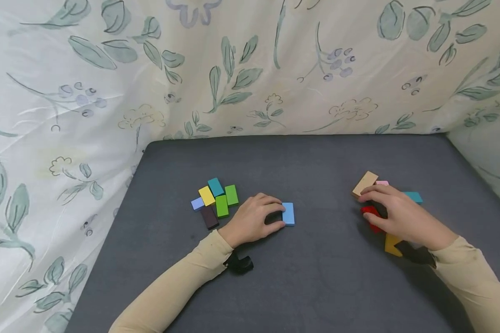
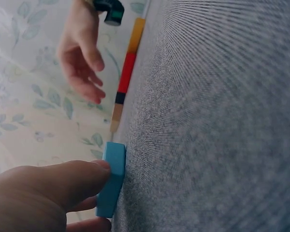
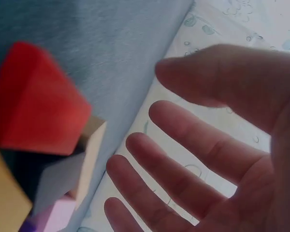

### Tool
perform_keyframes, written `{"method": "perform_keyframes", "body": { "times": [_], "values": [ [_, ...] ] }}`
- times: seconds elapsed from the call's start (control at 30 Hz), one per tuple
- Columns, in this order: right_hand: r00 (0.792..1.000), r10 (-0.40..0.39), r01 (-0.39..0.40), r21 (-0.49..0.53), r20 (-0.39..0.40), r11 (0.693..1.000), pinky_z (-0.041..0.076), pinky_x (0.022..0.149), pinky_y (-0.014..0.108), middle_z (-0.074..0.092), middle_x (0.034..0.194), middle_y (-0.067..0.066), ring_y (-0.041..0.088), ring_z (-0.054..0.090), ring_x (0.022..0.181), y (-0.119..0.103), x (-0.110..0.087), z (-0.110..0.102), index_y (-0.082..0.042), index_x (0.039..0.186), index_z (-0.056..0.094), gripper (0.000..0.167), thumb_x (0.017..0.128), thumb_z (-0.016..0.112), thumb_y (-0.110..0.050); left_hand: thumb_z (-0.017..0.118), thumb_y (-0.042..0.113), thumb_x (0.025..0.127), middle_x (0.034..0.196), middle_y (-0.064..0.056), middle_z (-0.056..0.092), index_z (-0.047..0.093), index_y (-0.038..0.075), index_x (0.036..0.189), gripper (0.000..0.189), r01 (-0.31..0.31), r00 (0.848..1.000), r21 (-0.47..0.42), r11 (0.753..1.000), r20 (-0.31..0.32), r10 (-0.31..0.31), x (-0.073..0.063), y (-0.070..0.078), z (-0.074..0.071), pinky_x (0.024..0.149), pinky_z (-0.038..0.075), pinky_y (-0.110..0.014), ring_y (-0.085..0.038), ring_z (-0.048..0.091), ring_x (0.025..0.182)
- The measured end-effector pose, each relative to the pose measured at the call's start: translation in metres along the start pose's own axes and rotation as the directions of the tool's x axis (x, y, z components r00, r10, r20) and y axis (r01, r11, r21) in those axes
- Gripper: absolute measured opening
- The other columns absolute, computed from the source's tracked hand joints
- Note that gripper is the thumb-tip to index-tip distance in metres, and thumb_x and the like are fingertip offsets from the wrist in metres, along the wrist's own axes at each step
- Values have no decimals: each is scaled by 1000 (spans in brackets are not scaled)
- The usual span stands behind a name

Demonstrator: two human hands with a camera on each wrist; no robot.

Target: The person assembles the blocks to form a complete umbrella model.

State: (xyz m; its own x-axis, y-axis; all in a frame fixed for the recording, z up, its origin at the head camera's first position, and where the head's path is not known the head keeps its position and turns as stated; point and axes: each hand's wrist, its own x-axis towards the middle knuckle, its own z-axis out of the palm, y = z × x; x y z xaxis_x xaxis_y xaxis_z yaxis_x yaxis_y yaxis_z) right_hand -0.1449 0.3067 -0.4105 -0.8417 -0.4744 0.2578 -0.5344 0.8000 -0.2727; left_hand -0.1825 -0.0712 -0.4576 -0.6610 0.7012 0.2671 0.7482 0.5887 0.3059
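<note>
Left hand (image 1: pixel 256 220) pinching light blue block (image 1: pixel 289 214) at its 3 o'clock, right hand (image 1: pixel 404 216) loosely spread, holding nothing, red block (image 1: pixel 370 210) partly hidden behind it, yellow block (image 3: pixel 4 191) cropped in right-wrist view, dark grey table (image 1: pixel 325 277), floral fabric (image 1: pixel 300 101) at 12 o'clock.

From my distance, the right hand (image 1: pixel 404 217) hides for me part of the red block (image 1: pixel 370 211); the right wrist view's edge cuts off the orange-yellow block (image 3: pixel 5 193).
</note>
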Motion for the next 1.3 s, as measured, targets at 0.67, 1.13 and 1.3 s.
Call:
{"method": "perform_keyframes", "body": {
  "times": [0.67,1.13,1.3],
  "values": [
    [976,73,-79,20,203,997,52,92,64,61,139,14,39,41,129,10,-31,-6,-10,120,74,46,77,90,-7,74,38,97,132,-3,70,75,18,125,34,1,1000,-24,1000,-3,-1,-1,3,-1,97,54,-43,-22,63,121],
    [989,32,-29,-18,147,999,55,86,58,63,135,13,38,44,124,14,-31,2,-12,113,75,44,73,89,0,75,38,97,131,-2,71,76,18,123,33,-18,1000,-26,999,-16,17,-1,1,1,97,54,-42,-21,64,120],
    [990,29,-27,-16,137,999,56,85,58,64,134,13,39,44,123,14,-30,3,-10,113,75,44,72,90,0,75,37,97,130,-3,71,76,17,123,33,-19,1000,-29,999,-16,19,-2,1,1,97,54,-42,-21,64,120]
  ]
}}
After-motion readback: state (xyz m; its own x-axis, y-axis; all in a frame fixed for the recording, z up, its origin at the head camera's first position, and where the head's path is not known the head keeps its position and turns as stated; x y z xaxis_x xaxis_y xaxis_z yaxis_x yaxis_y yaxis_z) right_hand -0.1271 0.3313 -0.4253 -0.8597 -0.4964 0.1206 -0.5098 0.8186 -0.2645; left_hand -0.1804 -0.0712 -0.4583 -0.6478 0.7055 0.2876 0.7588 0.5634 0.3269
